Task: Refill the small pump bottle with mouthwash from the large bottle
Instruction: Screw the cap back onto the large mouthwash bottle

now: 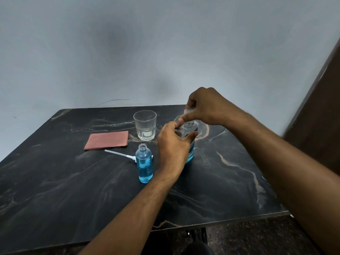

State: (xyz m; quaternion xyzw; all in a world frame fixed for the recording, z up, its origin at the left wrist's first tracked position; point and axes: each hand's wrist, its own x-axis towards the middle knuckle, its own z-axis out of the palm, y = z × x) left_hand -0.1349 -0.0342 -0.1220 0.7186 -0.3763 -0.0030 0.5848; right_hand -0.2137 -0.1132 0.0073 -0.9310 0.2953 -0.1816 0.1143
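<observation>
Your left hand (pixel 173 144) grips the large bottle (pixel 190 142) upright on the table (pixel 55 181); your right hand (pixel 204 107) pinches its white cap (pixel 187 112) at the neck. At 8 o'clock stands the small bottle (pixel 144 162) (open-topped, blue-filled), its pump (pixel 123 155) lying behind.

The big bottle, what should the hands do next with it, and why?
Probably screw the cap on. The right hand holds it just above the large bottle, whose neck is open, while the left hand grips the bottle's body. The small bottle already looks nearly full of blue liquid, so pouring seems done.
</observation>
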